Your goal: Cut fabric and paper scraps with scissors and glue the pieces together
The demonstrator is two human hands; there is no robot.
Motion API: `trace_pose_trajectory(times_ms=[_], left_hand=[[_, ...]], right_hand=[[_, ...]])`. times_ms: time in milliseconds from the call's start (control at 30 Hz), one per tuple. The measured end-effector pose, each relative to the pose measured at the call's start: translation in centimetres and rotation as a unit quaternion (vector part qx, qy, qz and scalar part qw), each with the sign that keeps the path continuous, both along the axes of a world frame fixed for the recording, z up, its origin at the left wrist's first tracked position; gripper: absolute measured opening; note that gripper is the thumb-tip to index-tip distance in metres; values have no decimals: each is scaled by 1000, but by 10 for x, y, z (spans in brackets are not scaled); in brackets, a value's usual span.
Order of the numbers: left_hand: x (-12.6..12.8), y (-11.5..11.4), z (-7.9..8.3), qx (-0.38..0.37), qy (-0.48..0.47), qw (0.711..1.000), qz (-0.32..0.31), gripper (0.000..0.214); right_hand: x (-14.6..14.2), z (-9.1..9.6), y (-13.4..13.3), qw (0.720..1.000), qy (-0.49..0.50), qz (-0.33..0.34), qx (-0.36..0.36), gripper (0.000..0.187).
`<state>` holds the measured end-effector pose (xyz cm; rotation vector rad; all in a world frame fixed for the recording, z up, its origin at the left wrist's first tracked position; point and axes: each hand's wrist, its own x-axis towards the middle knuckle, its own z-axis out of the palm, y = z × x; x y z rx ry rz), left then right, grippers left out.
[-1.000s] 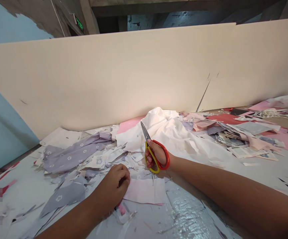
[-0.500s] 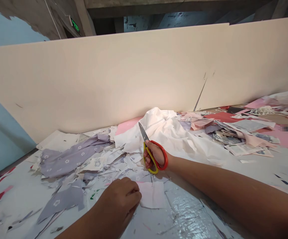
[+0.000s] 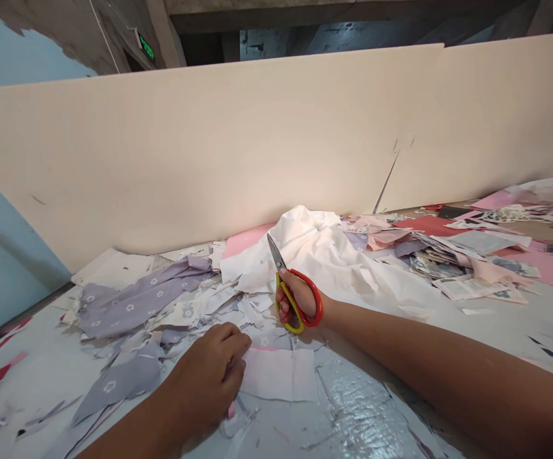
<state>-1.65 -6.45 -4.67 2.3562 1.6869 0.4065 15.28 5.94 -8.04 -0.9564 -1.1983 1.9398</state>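
Observation:
My right hand (image 3: 298, 299) is closed around a pair of scissors (image 3: 276, 255) with one red and one yellow handle loop. Their blades are closed and point up and away, in front of a crumpled white cloth (image 3: 324, 245). My left hand (image 3: 219, 363) rests at the left end of a small pale fabric piece (image 3: 286, 376) that has a pink edge. Its fingers are bent, with a gap between thumb and forefinger; the fingertips are partly hidden. A scrap of pink shows below this hand.
Grey-purple flowered cloth (image 3: 147, 296) and many cut scraps lie to the left. Stacked fabric pieces (image 3: 462, 261), a red sheet (image 3: 424, 224) and white cord (image 3: 508, 213) lie to the right. A cream panel (image 3: 238, 146) stands along the back of the table (image 3: 362, 408).
My left hand has slid left, uncovering more of the pale fabric piece and a pink scrap. My right hand and the scissors have stayed nearly in place.

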Motion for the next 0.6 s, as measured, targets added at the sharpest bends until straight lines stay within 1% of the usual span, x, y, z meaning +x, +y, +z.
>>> trace_pose_trajectory(times_ms=[67,133,367,500,600], left_hand=[[0,1,-1,-27,-25,999,12,24],[0,3,-2,-38,-38,998,18,24],[-2,7,-8,-13,-40,999,18,25],[0,10,-10,-17,-38,999,22,23],[0,10,-12,-15,-55,998,30,22]], right_hand=[[0,0,0,1000,0,1,-1,51],[0,-1,0,1000,1,1,-2,51],[0,-1,-1,1000,9,1,-6,51],[0,-1,-1,1000,13,4,-10,51],[1,-1,-2,1000,14,3,-9,50]])
